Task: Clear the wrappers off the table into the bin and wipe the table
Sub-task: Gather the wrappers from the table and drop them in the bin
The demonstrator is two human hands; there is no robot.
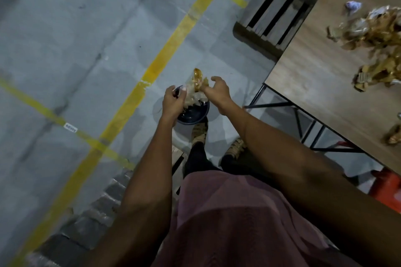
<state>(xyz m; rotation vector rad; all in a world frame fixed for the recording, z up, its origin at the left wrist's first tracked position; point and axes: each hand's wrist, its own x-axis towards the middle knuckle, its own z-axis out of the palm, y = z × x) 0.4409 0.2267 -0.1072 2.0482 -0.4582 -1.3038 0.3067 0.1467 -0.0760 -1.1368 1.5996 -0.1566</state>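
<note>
Both hands are stretched out over a dark round bin (193, 115) that stands on the floor in front of my feet. A bunch of crumpled gold and clear wrappers (197, 86) sits between the hands, above the bin's mouth. My left hand (173, 102) curls around the bunch's left side. My right hand (217, 91) touches its right side with fingers spread. Several more gold wrappers (373, 30) lie in a heap on the wooden table (314, 76) at the right, with a small white-and-purple scrap (353, 5) beside them.
The table has black metal legs (303, 119). A slatted wooden bench or pallet (275, 13) stands beyond the table's far end. A red stool (386, 186) sits under the table. Yellow tape lines (169, 45) cross the grey concrete floor.
</note>
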